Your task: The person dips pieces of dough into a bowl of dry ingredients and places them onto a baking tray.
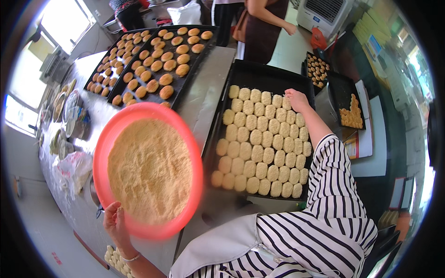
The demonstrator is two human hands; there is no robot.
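My right hand [297,100] is over the upper right of a black baking tray [271,74]. Its fingers bend down at the upper end of a coated dough piece [286,103], the last one in the top row. Rows of pale oval dough pieces [267,138], coated in crumbs, fill most of the tray below. My left hand [115,219] is at the lower left rim of a pink plastic basin [194,156], fingers curled towards the thumb. Crumbs cling to its fingertips; whether it pinches anything is unclear. Tan crumbs [149,170] spread across the basin's bottom.
Two black trays of browned buns [166,79] lie behind the basin on a metal table [217,69]. Bowls and a plastic bag [74,170] stand at left. Uncoated dough pieces [116,260] show at lower left. Another person [264,31] stands beyond the tray.
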